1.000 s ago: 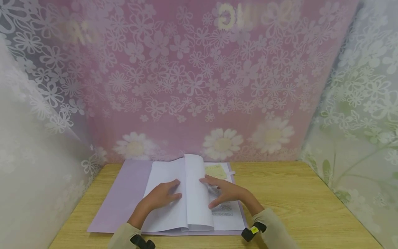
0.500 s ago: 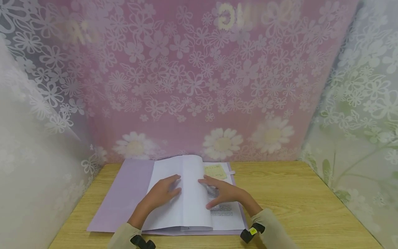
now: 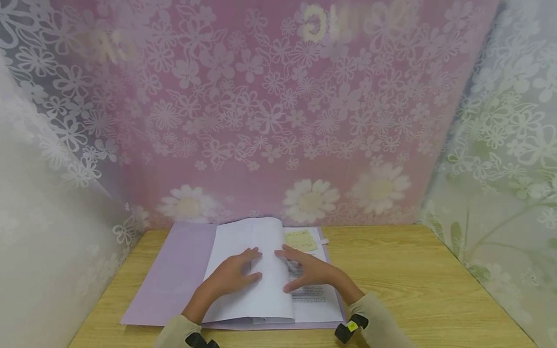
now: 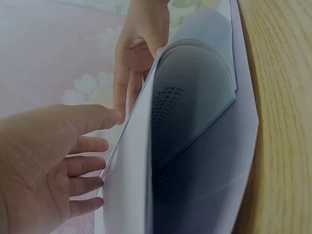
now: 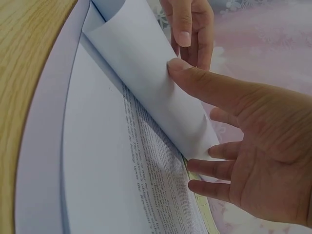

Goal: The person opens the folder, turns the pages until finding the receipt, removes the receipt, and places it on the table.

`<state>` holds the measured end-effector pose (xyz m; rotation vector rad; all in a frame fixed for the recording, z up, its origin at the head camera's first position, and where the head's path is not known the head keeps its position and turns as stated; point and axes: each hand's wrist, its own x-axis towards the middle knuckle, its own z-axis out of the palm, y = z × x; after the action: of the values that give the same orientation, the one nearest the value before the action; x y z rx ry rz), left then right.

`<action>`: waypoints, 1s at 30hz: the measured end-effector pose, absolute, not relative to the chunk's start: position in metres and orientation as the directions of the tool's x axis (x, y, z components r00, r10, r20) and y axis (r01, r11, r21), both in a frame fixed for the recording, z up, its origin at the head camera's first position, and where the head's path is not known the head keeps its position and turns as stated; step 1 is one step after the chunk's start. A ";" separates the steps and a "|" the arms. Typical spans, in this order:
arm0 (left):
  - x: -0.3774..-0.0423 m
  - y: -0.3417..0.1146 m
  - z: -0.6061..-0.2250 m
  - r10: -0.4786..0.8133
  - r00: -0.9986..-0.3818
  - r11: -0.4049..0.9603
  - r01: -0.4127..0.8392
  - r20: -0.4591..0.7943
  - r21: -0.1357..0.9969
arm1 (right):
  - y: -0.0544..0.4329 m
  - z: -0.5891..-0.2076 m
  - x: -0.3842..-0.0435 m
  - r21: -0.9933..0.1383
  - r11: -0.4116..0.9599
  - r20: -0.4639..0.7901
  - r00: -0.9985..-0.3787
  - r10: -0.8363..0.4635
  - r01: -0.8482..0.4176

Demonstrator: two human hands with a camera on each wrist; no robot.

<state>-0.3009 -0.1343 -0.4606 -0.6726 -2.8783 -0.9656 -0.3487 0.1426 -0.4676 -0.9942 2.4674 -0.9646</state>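
A lilac folder (image 3: 174,275) lies spread on the table with white sheets (image 3: 271,295) bowed up and curled over toward the right. My left hand (image 3: 230,275) is over the left part of these sheets, fingers extended and spread from the thumb. On the right, my right hand (image 3: 311,268) touches the curled fold with its thumb (image 5: 181,66) and fingertips, the fingers loosely extended. Under the fold, a printed page (image 3: 313,297) shows at the right, bearing a yellow sticky note (image 3: 302,240). In the left wrist view, inner sheets (image 4: 195,92) with lines of print arch inside the fold.
The folder lies on a wood-grain table (image 3: 391,280), whose surface extends to its right. A pink flowered curtain (image 3: 278,121) hangs along the back edge, with pale flowered sheeting (image 3: 500,193) on the right side. A small tab (image 3: 323,241) sticks out at the folder's right edge.
The raised crease in the sheets has smoothed into one broad curve. My left hand has moved slightly right, my right hand slightly left, so they are closer together.
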 end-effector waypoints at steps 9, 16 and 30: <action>-0.302 -0.135 -0.463 0.388 -0.908 0.724 0.406 0.157 0.557 | 0.137 -0.465 -0.346 -0.705 0.488 0.014 -0.698 -0.716 -0.515; -0.303 -0.135 -0.465 0.364 -0.918 0.730 0.387 0.159 0.562 | 0.135 -0.466 -0.346 -0.736 0.437 0.042 -0.679 -0.733 -0.517; -0.302 -0.137 -0.463 0.354 -0.921 0.713 0.379 0.164 0.590 | 0.130 -0.464 -0.342 -0.773 0.388 0.043 -0.653 -0.756 -0.501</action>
<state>-0.3020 -0.1366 -0.4628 -0.6145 -2.8714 -1.0032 -0.3418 0.1301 -0.4643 -1.0983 2.3350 -1.1348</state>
